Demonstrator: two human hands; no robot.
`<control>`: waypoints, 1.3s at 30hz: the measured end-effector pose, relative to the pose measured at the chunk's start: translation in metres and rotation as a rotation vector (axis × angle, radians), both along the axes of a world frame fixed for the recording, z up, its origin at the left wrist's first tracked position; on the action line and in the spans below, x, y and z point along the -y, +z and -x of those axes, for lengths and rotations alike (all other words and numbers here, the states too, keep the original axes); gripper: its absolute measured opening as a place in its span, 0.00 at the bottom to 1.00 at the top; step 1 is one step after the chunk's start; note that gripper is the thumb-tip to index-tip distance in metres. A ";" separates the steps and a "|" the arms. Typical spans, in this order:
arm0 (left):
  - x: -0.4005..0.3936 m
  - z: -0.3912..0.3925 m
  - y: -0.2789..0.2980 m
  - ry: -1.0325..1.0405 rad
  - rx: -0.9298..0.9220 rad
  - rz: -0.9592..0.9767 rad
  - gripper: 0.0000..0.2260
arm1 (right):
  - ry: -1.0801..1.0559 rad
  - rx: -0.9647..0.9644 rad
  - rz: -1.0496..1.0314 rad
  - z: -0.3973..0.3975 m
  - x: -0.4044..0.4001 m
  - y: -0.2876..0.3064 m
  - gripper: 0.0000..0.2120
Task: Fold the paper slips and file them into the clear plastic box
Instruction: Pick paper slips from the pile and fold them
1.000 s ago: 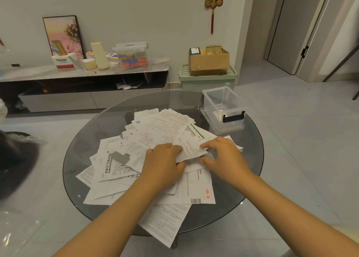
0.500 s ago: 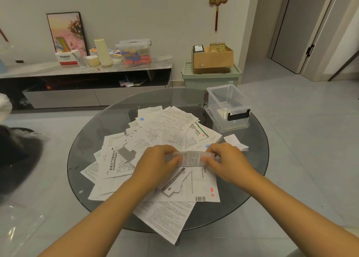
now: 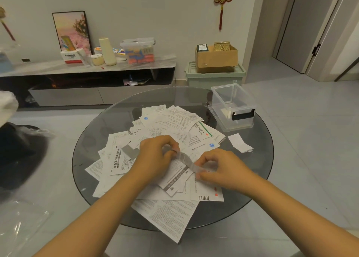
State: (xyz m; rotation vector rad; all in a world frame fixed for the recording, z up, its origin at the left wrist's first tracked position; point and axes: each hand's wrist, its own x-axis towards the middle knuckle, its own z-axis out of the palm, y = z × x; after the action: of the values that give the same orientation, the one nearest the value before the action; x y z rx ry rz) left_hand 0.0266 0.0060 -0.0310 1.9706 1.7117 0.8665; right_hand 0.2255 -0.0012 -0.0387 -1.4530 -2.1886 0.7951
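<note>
While most slips (image 3: 155,159) lie unfolded across the glass table (image 3: 252,179), the left hand (image 3: 155,155) and right hand (image 3: 223,169) pinch one narrow slip (image 3: 187,162) at centre; the clear box (image 3: 233,107), at two o'clock, looks nearly empty.

only thing i can really read is "Panasonic" on the white and red box (image 3: 71,56) on the shelf. print on the paper slips (image 3: 171,124) is too small.

slip (image 3: 186,161) between hands: motion-blurred, print unreadable | left hand (image 3: 155,155) fingers' tips hidden behind knuckles | box (image 3: 233,107) contents unclear | both forearms cut off by bottom edge | pile (image 3: 171,128) text too small
</note>
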 end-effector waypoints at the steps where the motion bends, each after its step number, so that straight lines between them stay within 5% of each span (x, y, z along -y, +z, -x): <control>1: 0.000 0.003 0.000 -0.019 -0.075 0.003 0.15 | 0.027 0.045 -0.042 0.001 0.001 0.000 0.05; 7: 0.014 0.009 -0.001 -0.249 -0.380 -0.027 0.09 | 0.072 0.212 -0.362 0.008 0.004 -0.004 0.08; 10: 0.015 0.008 -0.007 -0.217 -0.236 0.057 0.14 | 0.083 0.110 -0.376 0.012 0.004 -0.005 0.10; 13: 0.020 0.008 -0.002 -0.150 -0.093 0.112 0.08 | 0.032 0.026 -0.313 0.016 0.001 -0.002 0.08; 16: 0.023 0.010 0.001 -0.084 -0.027 0.123 0.02 | -0.065 -0.006 -0.253 0.019 -0.005 -0.003 0.18; 21: 0.017 0.014 -0.011 -0.016 -0.127 0.116 0.13 | -0.132 -0.044 -0.256 0.034 -0.011 -0.010 0.32; 27: 0.018 0.016 -0.013 0.008 -0.044 0.123 0.27 | 0.050 0.086 -0.285 0.051 -0.007 -0.014 0.13; 31: 0.017 0.019 -0.009 0.029 -0.050 0.144 0.12 | 0.136 0.193 -0.242 0.051 -0.006 -0.013 0.16; 33: 0.019 0.019 -0.004 0.065 0.016 0.182 0.03 | 0.156 0.229 -0.233 0.048 -0.006 -0.010 0.19; 37: 0.020 0.021 0.007 0.143 0.402 0.445 0.10 | 0.168 0.278 -0.222 0.043 -0.004 -0.008 0.25; 39: 0.018 0.022 0.009 0.136 0.618 0.531 0.12 | 0.121 0.238 -0.226 0.043 -0.002 -0.010 0.19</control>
State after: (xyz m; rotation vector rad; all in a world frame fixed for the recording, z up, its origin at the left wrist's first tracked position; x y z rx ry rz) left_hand 0.0046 -0.0123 -0.0218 1.1022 1.5018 0.8370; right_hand 0.1824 0.0005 -0.0483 -1.3712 -2.4704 0.4108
